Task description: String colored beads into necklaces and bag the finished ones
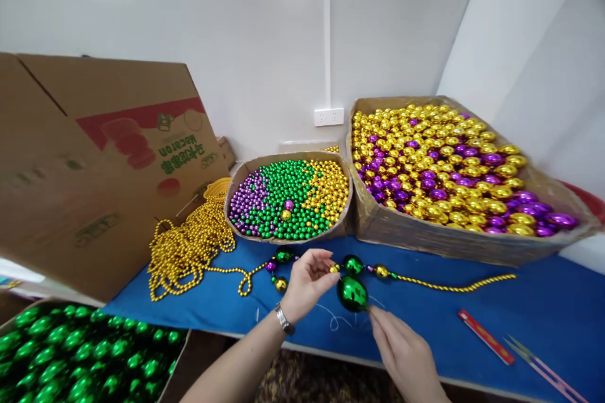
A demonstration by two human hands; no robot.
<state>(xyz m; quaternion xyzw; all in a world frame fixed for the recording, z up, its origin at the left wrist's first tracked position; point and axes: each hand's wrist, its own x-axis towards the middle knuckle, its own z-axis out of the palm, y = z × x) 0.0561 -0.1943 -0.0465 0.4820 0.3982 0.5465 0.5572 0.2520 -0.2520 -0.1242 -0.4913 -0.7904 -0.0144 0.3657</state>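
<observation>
I judge stringing is in hand: over the counter, my left hand pinches a small gold bead, my right hand's grip pinches the large green bead's lower tip; next likely calls for steady seating

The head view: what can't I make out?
Head view:
Bead strand: partly hidden behind the left hand.
Grip of the right hand at the large green bead: hidden by its fingers.
Green bead heap, lower left: cut off by picture edges.
Faint marks on the big carton: too blurred to read.
</observation>
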